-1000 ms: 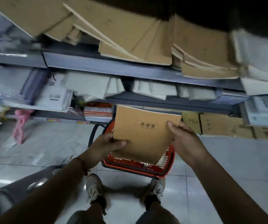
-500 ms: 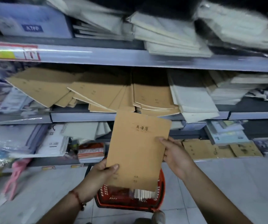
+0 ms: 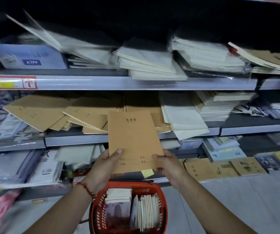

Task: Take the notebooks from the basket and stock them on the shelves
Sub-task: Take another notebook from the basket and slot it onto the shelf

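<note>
Currently: one brown notebook [image 3: 133,137], upright, cover facing the camera, held by its lower corners in front of the middle shelf [image 3: 78,140].
Left hand [image 3: 104,168]: thumb curled over the cover's lower left edge, fingers behind, gripping.
Right hand [image 3: 168,166]: thumb on the lower right edge, fingers under the bottom corner, gripping; a yellow sticky tab [image 3: 147,173] pokes out beside it.
Stock on the middle shelf: a fanned, untidy pile of brown notebooks [image 3: 54,115] overhanging the shelf lip, behind the held notebook's top edge; just right of it, white pads [image 3: 183,120], also overhanging.
Upper shelf [image 3: 135,84]: wrapped white stacks and a blue box [image 3: 29,56].
Red basket [image 3: 129,185] on the floor between the forearms, directly below the hands; notebooks [image 3: 146,211] stand on edge inside it.
Bare grey floor [image 3: 245,200] right of the basket.
</note>
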A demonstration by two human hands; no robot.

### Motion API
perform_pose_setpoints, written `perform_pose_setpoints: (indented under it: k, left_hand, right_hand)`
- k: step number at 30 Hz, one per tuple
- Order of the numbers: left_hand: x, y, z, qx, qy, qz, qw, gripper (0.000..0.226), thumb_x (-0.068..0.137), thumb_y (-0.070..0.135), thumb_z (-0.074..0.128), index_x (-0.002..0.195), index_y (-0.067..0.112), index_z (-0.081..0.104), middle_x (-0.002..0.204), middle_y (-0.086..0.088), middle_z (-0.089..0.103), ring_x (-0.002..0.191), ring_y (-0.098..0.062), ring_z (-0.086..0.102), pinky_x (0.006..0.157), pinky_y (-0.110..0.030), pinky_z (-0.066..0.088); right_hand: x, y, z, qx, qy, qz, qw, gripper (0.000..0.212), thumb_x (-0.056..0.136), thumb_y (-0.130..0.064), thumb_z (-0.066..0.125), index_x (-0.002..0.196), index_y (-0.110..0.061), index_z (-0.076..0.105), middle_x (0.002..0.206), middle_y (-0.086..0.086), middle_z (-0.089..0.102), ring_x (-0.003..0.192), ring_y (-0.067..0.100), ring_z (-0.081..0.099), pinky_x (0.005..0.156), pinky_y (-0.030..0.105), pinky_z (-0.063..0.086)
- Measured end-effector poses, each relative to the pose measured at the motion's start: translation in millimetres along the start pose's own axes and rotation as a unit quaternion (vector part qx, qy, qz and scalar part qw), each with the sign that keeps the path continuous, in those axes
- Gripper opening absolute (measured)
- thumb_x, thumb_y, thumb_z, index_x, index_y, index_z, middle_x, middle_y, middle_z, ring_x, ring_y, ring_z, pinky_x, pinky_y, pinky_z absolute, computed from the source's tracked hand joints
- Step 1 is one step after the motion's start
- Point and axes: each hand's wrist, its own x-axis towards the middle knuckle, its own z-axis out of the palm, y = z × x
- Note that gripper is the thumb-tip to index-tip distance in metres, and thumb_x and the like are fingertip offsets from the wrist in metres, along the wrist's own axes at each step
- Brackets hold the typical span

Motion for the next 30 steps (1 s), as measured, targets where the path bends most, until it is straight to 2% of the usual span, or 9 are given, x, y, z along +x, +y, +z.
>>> perform_pose_setpoints:
  k: [5, 10, 13, 16, 18, 20, 23, 25, 30]
  left_hand:
    - [22, 25, 20, 0.023, -0.021, -0.044, 0.999, 0.026, 0.097, 0.02, 0.063, 0.122, 0.017, 0.056, 0.115, -0.01, 0.071, 0.07, -0.024, 0.07, 0.044, -0.023, 0.051]
    - [41, 37, 44, 0.115, 0.001, 0.012, 0.993, 0.027, 0.097, 0.017, 0.063, 0.121, 0.01, 0.055, 0.085, -0.012, 0.066, 0.051, -0.015, 0.052, 0.041, -0.023, 0.04]
    - [48, 39, 57, 0.123, 0.032, 0.044, 0.991, 0.028, 0.096, 0.01, 0.063, 0.12, 0.015, 0.051, 0.08, -0.012, 0.062, 0.053, -0.015, 0.049, 0.044, -0.024, 0.042]
    - [57, 38, 67, 0.138, 0.062, 0.073, 0.986, 0.055, 0.095, 0.004, 0.062, 0.136, 0.031, 0.039, 0.082, -0.013, 0.063, 0.056, -0.017, 0.05, 0.046, -0.026, 0.045]
    - [65, 35, 67, 0.163, 0.077, 0.083, 0.98, 0.063, 0.095, 0.001, 0.059, 0.147, 0.029, 0.036, 0.082, -0.012, 0.064, 0.058, -0.019, 0.05, 0.047, -0.026, 0.046]
    - [73, 31, 64, 0.194, 0.09, 0.087, 0.973, 0.064, 0.097, 0.002, 0.057, 0.152, 0.026, 0.034, 0.08, -0.008, 0.062, 0.06, -0.018, 0.049, 0.047, -0.026, 0.045]
    - [80, 25, 60, 0.298, 0.104, 0.107, 0.943, 0.059, 0.1, 0.009, 0.054, 0.154, 0.024, 0.035, 0.076, 0.0, 0.059, 0.06, -0.014, 0.051, 0.051, -0.022, 0.045]
    - [81, 24, 60, 0.376, 0.109, 0.129, 0.911, 0.056, 0.102, 0.015, 0.052, 0.154, 0.024, 0.033, 0.077, 0.001, 0.06, 0.06, -0.012, 0.052, 0.05, -0.018, 0.04]
    - [96, 27, 56, 0.551, 0.094, 0.15, 0.816, 0.057, 0.104, 0.029, 0.047, 0.157, 0.02, 0.026, 0.107, -0.01, 0.069, 0.084, -0.021, 0.061, 0.076, -0.032, 0.052]
  right_hand:
    - [29, -36, -6, 0.045, 0.025, 0.011, 0.999, 0.02, 0.099, -0.009, 0.056, 0.119, -0.01, 0.058, 0.107, 0.01, 0.065, 0.077, 0.019, 0.058, 0.049, 0.023, 0.048]
    - [55, -65, -16, 0.133, 0.068, 0.078, 0.986, 0.003, 0.098, -0.01, 0.06, 0.101, -0.01, 0.059, 0.092, 0.009, 0.066, 0.069, 0.018, 0.059, 0.041, 0.019, 0.049]
    - [65, -65, -24, 0.239, 0.069, 0.09, 0.964, 0.012, 0.097, -0.008, 0.061, 0.109, -0.007, 0.061, 0.101, 0.011, 0.066, 0.082, 0.02, 0.063, 0.051, 0.022, 0.057]
    - [74, -57, -24, 0.267, 0.083, 0.057, 0.958, 0.021, 0.095, -0.001, 0.06, 0.116, -0.004, 0.06, 0.109, 0.013, 0.065, 0.093, 0.022, 0.064, 0.069, 0.028, 0.058]
    - [80, -47, -17, 0.173, 0.118, -0.021, 0.978, 0.027, 0.09, -0.001, 0.064, 0.116, -0.009, 0.062, 0.111, 0.01, 0.067, 0.098, 0.022, 0.065, 0.084, 0.034, 0.058]
    - [82, -38, -13, -0.066, 0.157, -0.147, 0.974, 0.032, 0.086, -0.014, 0.07, 0.117, -0.018, 0.064, 0.118, 0.004, 0.065, 0.107, 0.021, 0.062, 0.101, 0.041, 0.051]
    - [79, -28, -14, -0.426, 0.078, -0.268, 0.86, 0.05, 0.087, -0.017, 0.068, 0.135, -0.02, 0.055, 0.144, -0.001, 0.04, 0.132, 0.022, 0.04, 0.116, 0.033, 0.033]
    - [82, -27, -17, -0.574, 0.032, -0.261, 0.775, 0.061, 0.088, -0.013, 0.066, 0.143, -0.025, 0.043, 0.152, -0.003, 0.026, 0.142, 0.031, 0.022, 0.114, 0.04, 0.034]
    - [92, -45, -24, -0.68, 0.044, -0.242, 0.691, 0.075, 0.086, 0.005, 0.055, 0.148, -0.031, 0.033, 0.159, -0.005, 0.025, 0.149, 0.036, 0.011, 0.12, 0.046, 0.025]
